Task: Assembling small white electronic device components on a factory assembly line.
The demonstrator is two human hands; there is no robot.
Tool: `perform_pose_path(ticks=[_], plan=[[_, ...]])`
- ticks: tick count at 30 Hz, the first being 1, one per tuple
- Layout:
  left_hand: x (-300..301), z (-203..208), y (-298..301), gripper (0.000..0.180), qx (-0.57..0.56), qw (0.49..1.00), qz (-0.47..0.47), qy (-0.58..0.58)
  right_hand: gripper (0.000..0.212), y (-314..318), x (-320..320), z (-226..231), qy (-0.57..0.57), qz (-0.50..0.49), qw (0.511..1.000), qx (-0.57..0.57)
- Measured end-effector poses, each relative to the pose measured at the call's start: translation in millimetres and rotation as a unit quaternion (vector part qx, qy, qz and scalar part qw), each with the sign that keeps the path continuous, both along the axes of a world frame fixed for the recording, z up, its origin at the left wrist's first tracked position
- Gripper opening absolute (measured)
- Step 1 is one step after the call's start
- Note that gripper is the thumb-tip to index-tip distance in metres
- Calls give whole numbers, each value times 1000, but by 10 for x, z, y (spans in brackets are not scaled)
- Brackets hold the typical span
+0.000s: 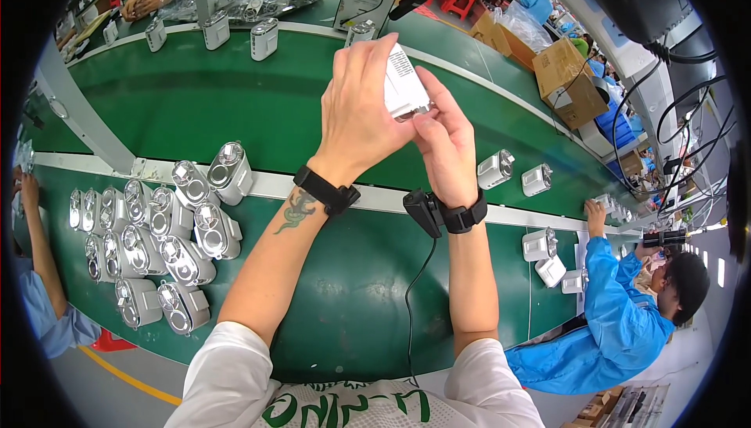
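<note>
Toward the left end of the green table, a close group of white devices fills the far corner, round silver faces up; more white units stand by the right edge, near a co-worker in a blue jacket. A pale metal post rises beyond the table's far left corner, and a black cable runs between the forearms to the near edge. Both arms reach past the far edge, over the green conveyor belt. The left hand curls around the left side of a white case, held tilted; the right hand grips its near right end, thumb bent against it.
</note>
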State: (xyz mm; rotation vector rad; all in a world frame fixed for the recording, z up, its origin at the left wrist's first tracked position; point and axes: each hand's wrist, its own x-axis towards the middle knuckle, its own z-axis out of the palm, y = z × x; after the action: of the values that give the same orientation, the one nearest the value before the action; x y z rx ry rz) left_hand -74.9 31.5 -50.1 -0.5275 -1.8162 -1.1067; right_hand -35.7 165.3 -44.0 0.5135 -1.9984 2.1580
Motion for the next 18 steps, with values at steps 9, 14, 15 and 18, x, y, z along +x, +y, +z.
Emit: perform_pose_path(ticks=[9, 14, 15, 18], plan=[[-49, -43, -50, 76, -8, 999, -1, 39, 54, -89, 41, 41, -9, -4, 1000, -27], [-29, -53, -56, 74, 8, 998, 9, 63, 51, -140, 67, 45, -1, -18, 999, -38], [-22, -59, -55, 73, 11, 998, 10, 67, 51, -146, 79, 48, -2, -17, 999, -38], [-18, -77, -51, 73, 21, 997, 19, 65, 50, -153, 106, 74, -19, -18, 999, -43]])
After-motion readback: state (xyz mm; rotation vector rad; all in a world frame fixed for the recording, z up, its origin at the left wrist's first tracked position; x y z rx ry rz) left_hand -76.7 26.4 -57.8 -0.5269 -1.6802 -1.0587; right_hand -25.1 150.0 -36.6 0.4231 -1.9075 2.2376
